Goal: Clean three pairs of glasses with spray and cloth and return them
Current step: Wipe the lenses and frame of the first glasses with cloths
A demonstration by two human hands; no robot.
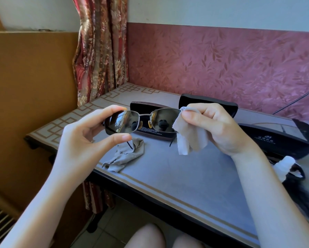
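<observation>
Grey-tinted, metal-framed sunglasses [141, 122] hang level above the table [177, 179] on my head-camera feed, held between both hands just in front of an open brown glasses case [146, 135]. The left hand [85, 135] pinches the outer end of one lens, forefinger along the top rim and thumb under the bottom rim, with the other fingers loosely curled behind. The right hand [214, 126] clamps a pale grey cleaning cloth [191, 136] over the outer edge of the other lens. Its thumb and forefinger press together through the fabric, the remaining fingers fold toward the palm, and the cloth's loose end dangles below the frame. A second grey cloth [125, 155] lies crumpled on the tabletop beneath the left hand's thumb, near the front edge. I can make out a black case [211, 102] standing open behind the right hand. A closed black case [271, 140] with pale printing lies to its right. A floral curtain [100, 47] hangs at the far corner.
</observation>
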